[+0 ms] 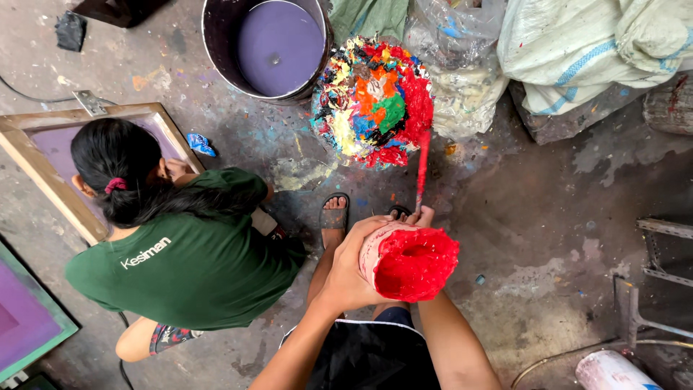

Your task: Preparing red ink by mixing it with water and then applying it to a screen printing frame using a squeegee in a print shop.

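Hands around red tub (tilted)

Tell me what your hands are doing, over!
Left hand grips red paint tub. Right hand holds red stick, its tip at the paint-crusted can. Person in green shirt crouches close left.

A small tub of red paint sits low and just right of centre, tilted so its mouth faces up and toward three o'clock. Thick glossy red coats its rim and inside; its outer wall is pale, smeared pink. From its twelve o'clock edge a thin red-coated stick rises almost upright, its upper end touching the five o'clock edge of a container crusted with many-coloured dried paint that stands at twelve o'clock on the floor.
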